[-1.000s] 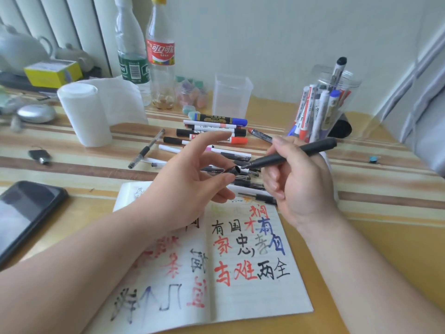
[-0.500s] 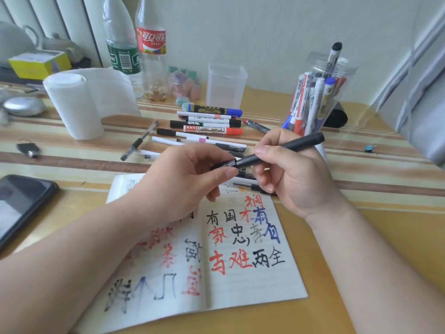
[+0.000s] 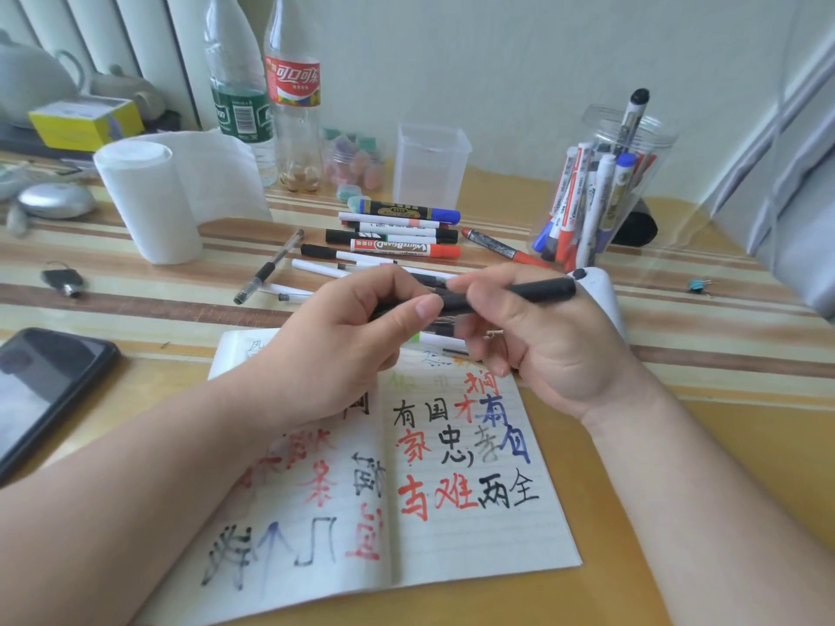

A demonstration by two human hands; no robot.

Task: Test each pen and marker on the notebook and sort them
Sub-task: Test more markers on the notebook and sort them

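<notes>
A black pen (image 3: pixel 537 291) is held level above the top of the open notebook (image 3: pixel 474 526), whose lined pages carry red, black and blue characters. My right hand (image 3: pixel 533 341) grips the pen's barrel. My left hand (image 3: pixel 352 336) pinches the pen's front end, thumb on top, so the tip or cap is hidden by my fingers. Behind my hands a pile of loose markers and pens (image 3: pixel 397 237) lies on the table. A clear jar (image 3: pixel 601 192) at the right holds several upright markers.
A phone (image 3: pixel 40 390) lies at the left edge, a paper roll (image 3: pixel 144 201) and two bottles (image 3: pixel 266 101) stand behind. An empty clear cup (image 3: pixel 429 164) sits at the back centre. A white device (image 3: pixel 601 295) lies by my right hand. A loose key (image 3: pixel 63 280) lies on the left.
My left hand has closed onto the pen's front end, from spread fingers to a pinch. Both hands have come together, and the pen now lies nearly level.
</notes>
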